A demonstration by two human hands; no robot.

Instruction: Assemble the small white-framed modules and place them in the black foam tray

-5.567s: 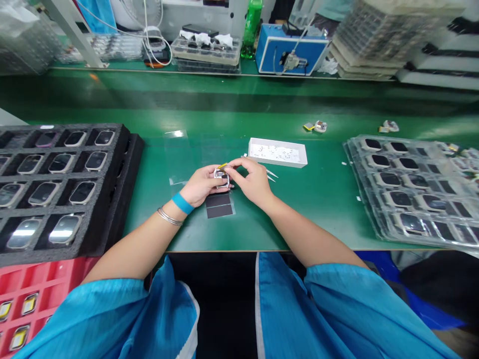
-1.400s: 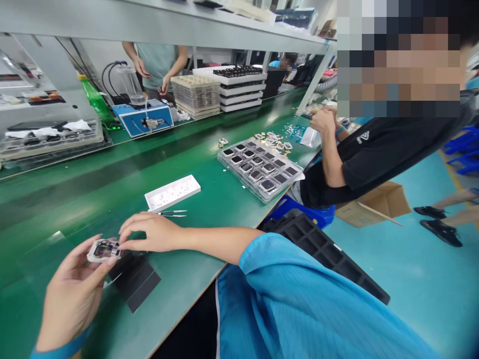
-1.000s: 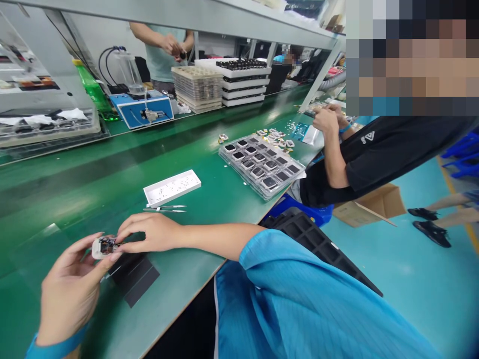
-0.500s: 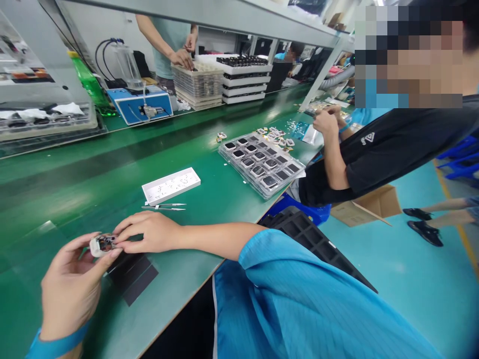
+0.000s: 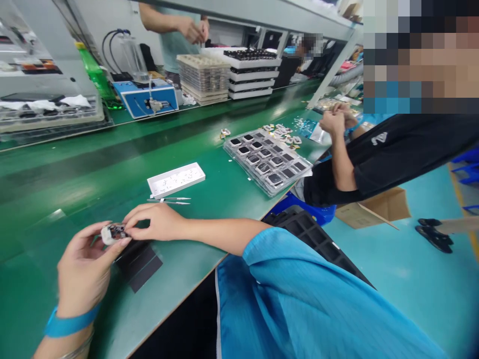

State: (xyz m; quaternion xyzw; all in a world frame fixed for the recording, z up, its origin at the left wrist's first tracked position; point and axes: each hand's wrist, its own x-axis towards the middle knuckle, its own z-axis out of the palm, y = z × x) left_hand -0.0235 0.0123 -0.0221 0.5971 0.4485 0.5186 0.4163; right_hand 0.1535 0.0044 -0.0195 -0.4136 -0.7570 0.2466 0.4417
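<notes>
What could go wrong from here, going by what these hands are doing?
The device is pinched in the left hand, so it might slip and drop. Its innards are exposed where the right hand works; a careless press could damage them. The tweezers lie just beyond the right hand, near the box of tiny bits; a stray sweep might scatter those.

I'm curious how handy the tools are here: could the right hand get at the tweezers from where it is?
Probably yes: the tweezers lie uncovered just beyond the right hand, though its fingers are busy at the small device.
</notes>
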